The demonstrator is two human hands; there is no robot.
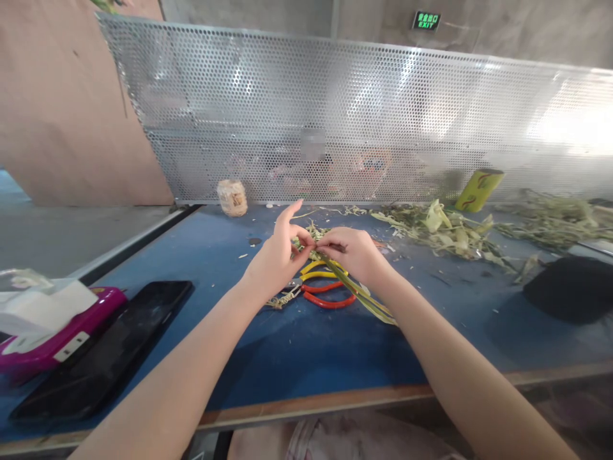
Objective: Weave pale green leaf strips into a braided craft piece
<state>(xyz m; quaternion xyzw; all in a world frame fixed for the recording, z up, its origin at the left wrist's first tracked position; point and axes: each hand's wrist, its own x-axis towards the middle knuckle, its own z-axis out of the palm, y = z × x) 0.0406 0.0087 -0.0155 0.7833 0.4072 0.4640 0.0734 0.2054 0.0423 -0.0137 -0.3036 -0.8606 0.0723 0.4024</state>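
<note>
My left hand (pixel 283 246) and my right hand (pixel 352 252) meet over the middle of the blue table, their fingertips almost touching. Long green plant stems (pixel 366 297) run from my right hand's pinch down toward the right forearm. The left thumb and a finger pinch at the near end of the same stems, while another finger points up. Beneath the hands lie yellow-handled pliers (pixel 320 275) and red-handled pliers (pixel 330 297). Small plant scraps (pixel 285 298) lie by the plier jaws. The exact spot between the fingertips is too small to make out.
A twine spool (pixel 232 197) stands at the back left. Dried leaves (pixel 445 230) heap at the right, beside a yellow-green box (pixel 479 190). A black phone (pixel 105 348) and a magenta power strip (pixel 62 335) lie left; a dark round object (pixel 569 289) sits right. Perforated metal panel (pixel 335 115) behind.
</note>
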